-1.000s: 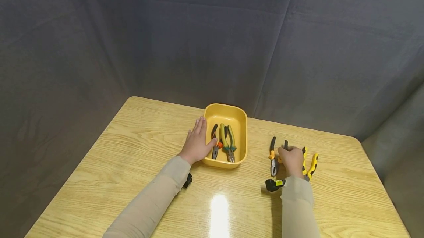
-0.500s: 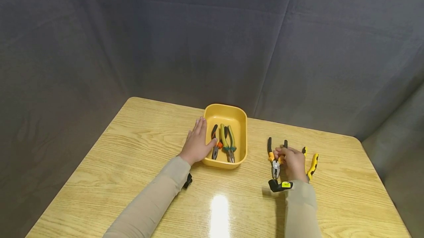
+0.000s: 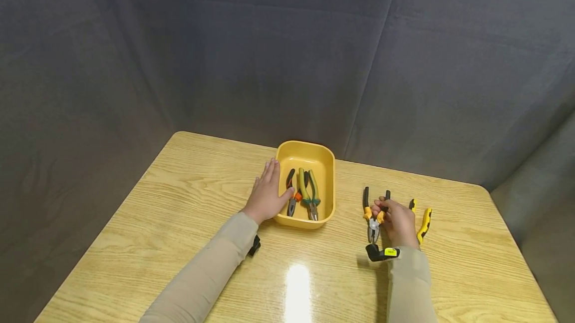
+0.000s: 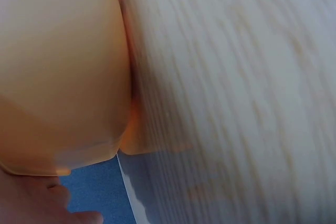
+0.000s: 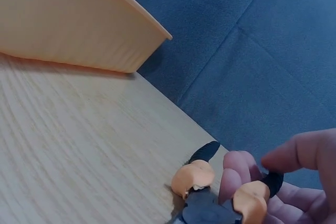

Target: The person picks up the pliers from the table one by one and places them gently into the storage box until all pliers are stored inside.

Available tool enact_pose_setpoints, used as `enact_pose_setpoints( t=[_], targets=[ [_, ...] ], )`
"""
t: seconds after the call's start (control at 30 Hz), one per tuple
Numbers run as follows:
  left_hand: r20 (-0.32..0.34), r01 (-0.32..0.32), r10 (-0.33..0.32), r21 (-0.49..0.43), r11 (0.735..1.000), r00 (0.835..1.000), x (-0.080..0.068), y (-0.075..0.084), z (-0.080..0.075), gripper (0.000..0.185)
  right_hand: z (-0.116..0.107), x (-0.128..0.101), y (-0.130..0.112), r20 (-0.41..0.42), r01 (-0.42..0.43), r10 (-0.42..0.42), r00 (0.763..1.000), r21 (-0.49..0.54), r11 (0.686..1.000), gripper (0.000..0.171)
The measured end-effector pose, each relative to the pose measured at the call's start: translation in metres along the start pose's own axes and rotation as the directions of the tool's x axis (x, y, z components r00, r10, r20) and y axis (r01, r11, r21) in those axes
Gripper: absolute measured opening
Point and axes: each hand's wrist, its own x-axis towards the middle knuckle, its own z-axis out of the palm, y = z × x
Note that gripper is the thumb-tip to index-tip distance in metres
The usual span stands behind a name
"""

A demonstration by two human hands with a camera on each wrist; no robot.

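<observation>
A yellow plastic bin [image 3: 330, 183] stands at the table's back. My left hand [image 3: 266, 194] rests along its left rim, fingers straight and thumb over the edge; fingertips [image 4: 39, 203] show below the bin wall [image 4: 63, 72] in the left wrist view. Inside lie black-and-orange long-nose pliers [image 3: 292, 206] and green-yellow pliers [image 3: 313, 204]. To the right, my right hand [image 3: 401, 223] pinches one black handle of orange-and-black combination pliers [image 3: 373, 233]. Their handles are spread and their head points toward me; in the right wrist view, thumb and fingers [image 5: 294, 153] meet on that handle.
Yellow-and-black handled pliers [image 3: 425, 225] lie just right of my right hand, partly hidden by it. The wooden table [image 3: 179, 223] ends at a grey curtain [image 3: 269, 73] behind. A black wrist mount [image 3: 382, 253] juts from my right sleeve.
My right hand has shifted slightly right, its fingers now around the right handle. The orange-and-black pliers have turned a little, their head more visible. The left hand and bin stay put.
</observation>
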Motion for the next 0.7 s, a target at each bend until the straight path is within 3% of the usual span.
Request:
enact_pose_setpoints(
  t=[0.7],
  targets=[
    [0.001, 0.005, -0.005, -0.018, 1.0, 1.0, 0.0003, -0.0011, 0.0011, 0.086, 0.0031, 0.0046, 0.0095, -0.037, 0.05, -0.046, 0.998, 0.12, 0.992, 0.036]
  ],
)
